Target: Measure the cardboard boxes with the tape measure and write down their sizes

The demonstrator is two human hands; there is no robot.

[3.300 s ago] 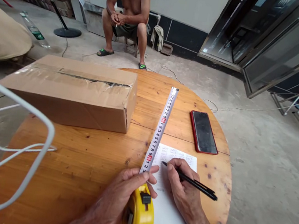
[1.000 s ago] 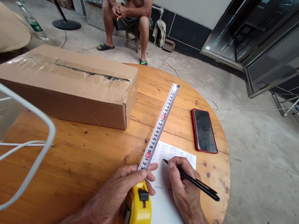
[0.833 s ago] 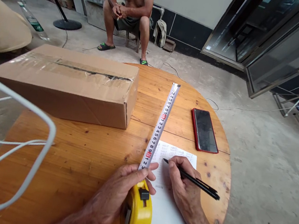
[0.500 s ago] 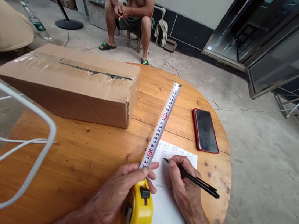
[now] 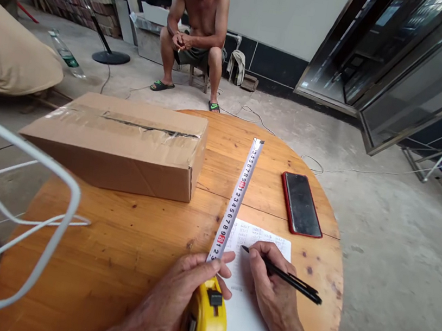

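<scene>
My left hand (image 5: 183, 286) is closed around a yellow tape measure (image 5: 210, 323), the thumb lying on its blade (image 5: 232, 205). The white blade sticks out away from me over the table, showing numbers past the red 20. In my right hand (image 5: 276, 283) is a black pen (image 5: 291, 279), held in a writing grip with its tip at the paper. The white sheet of paper (image 5: 243, 316) lies under both hands and carries rows of handwriting near its top. Part of it is hidden by my hands and the tape measure.
A taped cardboard box (image 5: 122, 168) sits on the round wooden table (image 5: 109, 259), left of the blade. A phone in a red case (image 5: 301, 204) lies at the right. White looped tubing (image 5: 70, 210) reaches in from the left. Beyond the table, a person (image 5: 199, 31) sits on a stool.
The whole view has shifted slightly, so the table, box and phone appear lower. My hands keep the same grips on the tape measure and the pen.
</scene>
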